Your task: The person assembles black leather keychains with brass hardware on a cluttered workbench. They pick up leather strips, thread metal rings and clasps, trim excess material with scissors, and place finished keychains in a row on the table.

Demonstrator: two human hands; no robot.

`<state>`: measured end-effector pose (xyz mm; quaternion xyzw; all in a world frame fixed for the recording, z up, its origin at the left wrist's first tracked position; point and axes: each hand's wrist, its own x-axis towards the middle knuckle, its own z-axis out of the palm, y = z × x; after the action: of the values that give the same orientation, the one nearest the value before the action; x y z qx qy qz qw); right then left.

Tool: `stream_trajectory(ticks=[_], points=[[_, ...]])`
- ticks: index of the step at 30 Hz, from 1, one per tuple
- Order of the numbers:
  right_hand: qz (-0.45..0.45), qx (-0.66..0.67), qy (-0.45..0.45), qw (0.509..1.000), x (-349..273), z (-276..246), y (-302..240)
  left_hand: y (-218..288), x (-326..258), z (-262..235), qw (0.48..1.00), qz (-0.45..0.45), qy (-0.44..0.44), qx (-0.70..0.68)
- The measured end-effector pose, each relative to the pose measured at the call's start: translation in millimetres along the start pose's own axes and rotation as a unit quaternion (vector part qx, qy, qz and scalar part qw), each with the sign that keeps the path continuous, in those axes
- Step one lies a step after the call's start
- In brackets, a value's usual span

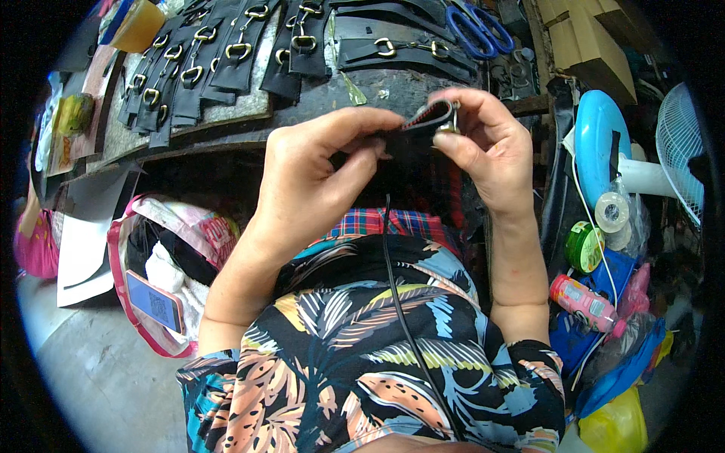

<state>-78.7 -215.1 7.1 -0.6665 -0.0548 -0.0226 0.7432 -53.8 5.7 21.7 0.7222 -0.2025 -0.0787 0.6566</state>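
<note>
Above my lap I hold a short black leather strap, bent over into a loop with a reddish inner edge. My left hand is closed, its fingertips pinching the strap's left end. Thumb and fingers of my right hand grip the folded end, where a gold-coloured metal fitting shows. Part of the strap is hidden by my fingers. Beyond my hands, several black leather straps with metal bits lie in rows on the dark workbench. Another such strap lies crosswise at the back.
Blue-handled scissors lie at the back right. On the right are a cardboard box, a blue-and-white fan, tape rolls and a pink bottle. A pink-trimmed bag with a phone stands at left.
</note>
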Motion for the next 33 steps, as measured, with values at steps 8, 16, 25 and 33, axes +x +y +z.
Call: stream_trajectory(ticks=[8, 16, 25, 33], points=[[-0.261, -0.375, 0.064, 0.887, -2, 5, -12, 0, 6, 12, 0.996, -0.019, 0.035, -0.082], [-0.271, -0.400, 0.032, 0.875, -2, 6, -14, -2, 9, 10, 0.998, 0.037, 0.035, 0.030], [-0.212, -0.336, 0.044, 0.916, 5, -18, -13, 7, 17, -16, 0.908, 0.279, 0.029, 0.312], [-0.307, -0.531, -0.008, 0.790, 12, -54, -17, -11, 17, -31, 0.848, 0.325, -0.019, 0.419]])
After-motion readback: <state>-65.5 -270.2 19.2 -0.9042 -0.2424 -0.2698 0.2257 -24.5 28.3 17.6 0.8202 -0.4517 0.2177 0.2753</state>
